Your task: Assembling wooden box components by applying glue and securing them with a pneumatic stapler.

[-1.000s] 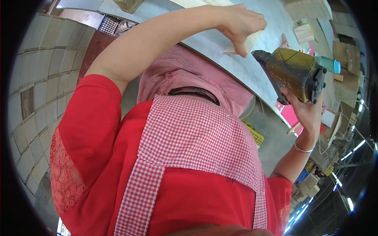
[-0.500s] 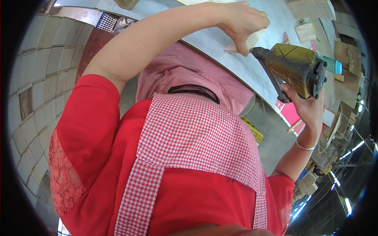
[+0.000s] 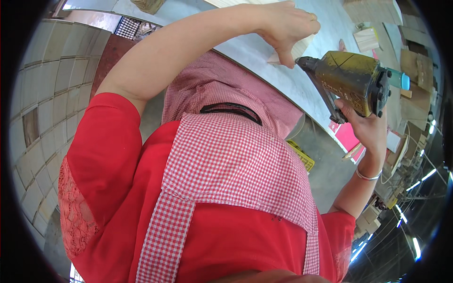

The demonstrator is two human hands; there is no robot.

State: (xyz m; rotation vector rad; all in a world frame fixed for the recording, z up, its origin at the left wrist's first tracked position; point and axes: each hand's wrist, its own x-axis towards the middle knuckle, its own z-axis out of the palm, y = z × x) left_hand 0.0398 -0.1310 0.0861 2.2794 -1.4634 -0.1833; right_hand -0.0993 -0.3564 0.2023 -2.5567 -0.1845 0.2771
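My right hand (image 3: 365,123) is wrapped round the grip of a worn yellow and black nail gun (image 3: 350,78), its thumb showing near the magazine. The gun's nose points left, close to the thumb of my left hand (image 3: 289,32). That hand, with a ring on one finger, is closed over a pale wooden piece (image 3: 304,46) on the worktable (image 3: 255,47). My left hand and forearm cover much of the piece, so its full shape is hidden. Whether the nose touches the wood, I cannot tell.
Pale boards (image 3: 373,10) and a small wooden block (image 3: 366,39) lie on the table's far right. A bottle with a blue cap (image 3: 404,80) stands behind the nail gun. Stacked wooden panels (image 3: 47,99) rise at the left. A yellow crate (image 3: 302,154) sits below the table edge.
Both hands keep their holds. My left hand and the nail gun have shifted very slightly left in the picture.
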